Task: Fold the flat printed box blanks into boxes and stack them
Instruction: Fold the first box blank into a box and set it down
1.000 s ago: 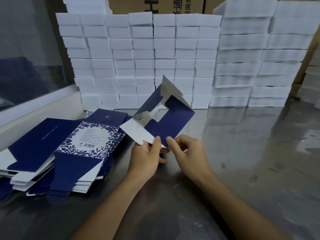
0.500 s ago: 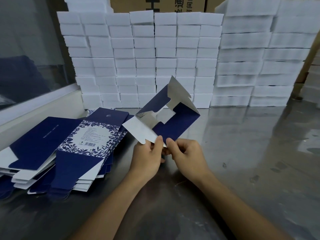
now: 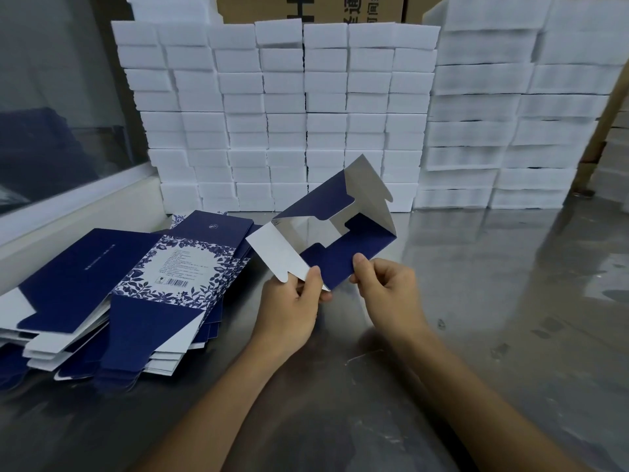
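A dark blue box blank [image 3: 354,247] with a silvery white inside is held above the steel table, partly opened into a tube with its end flaps spread. My left hand [image 3: 292,301] pinches its near white flap between thumb and fingers. My right hand [image 3: 384,287] pinches the near blue panel edge just to the right. A pile of flat blanks [image 3: 112,291], blue with a floral print and a barcode, lies on the table to the left.
The steel table [image 3: 493,318] stretches to the right and front. Walls of stacked white blocks [image 3: 282,114] stand along the back, with taller stacks [image 3: 510,114] at the back right. A glass partition with a white sill [image 3: 68,202] runs along the left.
The blank has opened wider and shifted slightly right. My two hands have drawn apart along its near edge, the right hand moving to the right.
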`<action>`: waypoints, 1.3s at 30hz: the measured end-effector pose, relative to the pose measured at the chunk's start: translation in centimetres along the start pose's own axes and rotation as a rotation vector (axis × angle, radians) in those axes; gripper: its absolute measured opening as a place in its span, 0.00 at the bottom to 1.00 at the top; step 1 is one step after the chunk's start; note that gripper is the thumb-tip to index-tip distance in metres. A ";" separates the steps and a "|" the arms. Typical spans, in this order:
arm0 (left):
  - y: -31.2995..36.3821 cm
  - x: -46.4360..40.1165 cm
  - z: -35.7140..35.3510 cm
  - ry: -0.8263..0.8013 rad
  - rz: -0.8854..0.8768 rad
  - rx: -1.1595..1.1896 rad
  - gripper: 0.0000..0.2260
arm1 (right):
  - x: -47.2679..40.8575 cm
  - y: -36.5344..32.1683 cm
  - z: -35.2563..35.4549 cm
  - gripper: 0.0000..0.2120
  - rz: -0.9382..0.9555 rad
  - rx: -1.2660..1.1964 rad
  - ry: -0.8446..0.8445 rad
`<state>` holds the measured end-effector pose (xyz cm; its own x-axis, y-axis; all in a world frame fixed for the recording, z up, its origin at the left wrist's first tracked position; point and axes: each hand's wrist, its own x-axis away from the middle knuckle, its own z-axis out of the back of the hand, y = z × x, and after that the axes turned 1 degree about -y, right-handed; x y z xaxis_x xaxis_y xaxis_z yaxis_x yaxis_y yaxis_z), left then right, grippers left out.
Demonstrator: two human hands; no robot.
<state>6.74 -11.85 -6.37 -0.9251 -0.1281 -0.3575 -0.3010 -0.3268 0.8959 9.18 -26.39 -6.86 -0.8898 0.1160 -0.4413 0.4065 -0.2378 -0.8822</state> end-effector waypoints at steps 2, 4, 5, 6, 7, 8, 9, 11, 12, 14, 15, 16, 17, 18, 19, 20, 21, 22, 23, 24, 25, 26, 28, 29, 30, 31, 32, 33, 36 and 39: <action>0.0 0.0 0.0 0.001 -0.001 -0.006 0.15 | 0.1 0.0 -0.1 0.24 0.014 0.003 0.028; 0.1 0.0 0.2 -0.004 0.002 -0.006 0.15 | -0.1 0.0 0.1 0.25 0.006 -0.006 0.092; 0.1 0.0 0.2 -0.011 0.003 -0.006 0.15 | -0.3 0.0 0.4 0.24 -0.015 -0.023 0.125; 0.1 0.0 0.3 -0.019 0.004 -0.006 0.14 | -0.5 0.0 0.6 0.24 -0.041 -0.043 0.152; 0.2 0.1 0.3 -0.029 0.002 -0.008 0.14 | -0.7 0.1 0.9 0.24 -0.063 -0.058 0.172; 0.2 0.2 0.4 -0.037 -0.002 -0.013 0.14 | -0.8 0.1 1.1 0.24 -0.076 -0.061 0.183; 0.3 0.2 0.4 -0.045 -0.007 -0.018 0.13 | -0.9 0.2 1.3 0.23 -0.081 -0.055 0.185; 0.3 0.3 0.5 -0.055 -0.014 -0.022 0.13 | -0.9 0.3 1.5 0.22 -0.091 -0.046 0.177; 0.4 0.2 0.6 -0.057 -0.013 -0.019 0.12 | -1.0 0.2 1.5 0.22 -0.099 -0.047 0.173; 0.4 0.2 0.7 -0.059 -0.009 -0.020 0.12 | -0.9 0.2 1.5 0.22 -0.120 -0.054 0.162; 0.4 0.1 0.7 -0.060 -0.006 -0.025 0.12 | -0.9 0.2 1.5 0.22 -0.125 -0.059 0.158; 0.4 0.1 0.8 -0.060 -0.004 -0.030 0.12 | -0.9 0.1 1.5 0.22 -0.127 -0.058 0.159; 0.4 0.1 0.8 -0.059 -0.001 -0.034 0.12 | -0.9 0.1 1.5 0.22 -0.122 -0.053 0.163; 0.3 0.1 0.8 -0.056 0.002 -0.040 0.13 | -0.8 0.1 1.6 0.22 -0.116 -0.046 0.173; 0.3 0.1 0.8 -0.050 0.003 -0.048 0.13 | -0.9 0.2 1.6 0.23 -0.111 -0.046 0.185; 0.3 0.1 0.8 -0.044 0.002 -0.054 0.13 | -0.9 0.1 1.7 0.23 -0.116 -0.052 0.205; 0.3 0.1 0.8 -0.040 0.002 -0.054 0.14 | -1.0 0.1 1.8 0.23 -0.127 -0.065 0.226; 0.2 0.1 0.8 -0.037 0.003 -0.046 0.14 | -1.0 0.0 2.0 0.22 -0.137 -0.069 0.248; 0.3 0.1 0.8 -0.035 0.006 -0.035 0.13 | -1.1 0.1 2.0 0.20 -0.139 -0.065 0.267; 0.3 0.1 0.8 -0.031 0.007 -0.023 0.13 | -1.1 0.0 2.1 0.17 -0.128 -0.051 0.292; 0.4 0.2 0.8 -0.023 0.004 -0.016 0.14 | -1.1 -0.1 2.1 0.12 -0.103 -0.036 0.319; 0.4 0.2 0.9 -0.010 -0.007 -0.019 0.15 | -1.0 -0.3 2.2 0.07 -0.080 -0.029 0.334; 0.3 0.1 1.0 0.014 -0.049 -0.058 0.13 | -0.7 -0.6 2.3 0.12 -0.008 -0.010 0.298; 0.3 0.0 1.1 0.019 -0.070 -0.081 0.11 | -0.6 -0.7 2.4 0.13 0.035 0.002 0.248; 0.2 0.0 1.2 0.021 -0.088 -0.103 0.09 | -0.5 -0.9 2.4 0.11 0.068 0.008 0.199; 0.1 -0.1 1.3 0.025 -0.106 -0.129 0.08 | -0.4 -1.1 2.3 0.08 0.089 0.010 0.160; 0.1 -0.1 1.4 0.035 -0.123 -0.152 0.07 | -0.3 -1.3 2.2 0.08 0.101 0.018 0.149; 0.1 -0.2 1.4 0.050 -0.144 -0.167 0.07 | -0.2 -1.4 2.1 0.10 0.101 0.021 0.154; 0.5 -0.2 1.6 0.098 -0.203 -0.158 0.09 | -0.2 -1.5 2.1 0.12 0.047 -0.007 0.142; 1.1 -0.1 1.9 0.099 -0.231 0.013 0.19 | -0.1 -1.6 1.8 0.12 0.071 -0.030 0.101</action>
<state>6.02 -10.47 -4.85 -0.8044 -0.1431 -0.5766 -0.5052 -0.3458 0.7906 8.19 -27.78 -5.08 -0.8337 0.1966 -0.5161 0.4754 -0.2198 -0.8518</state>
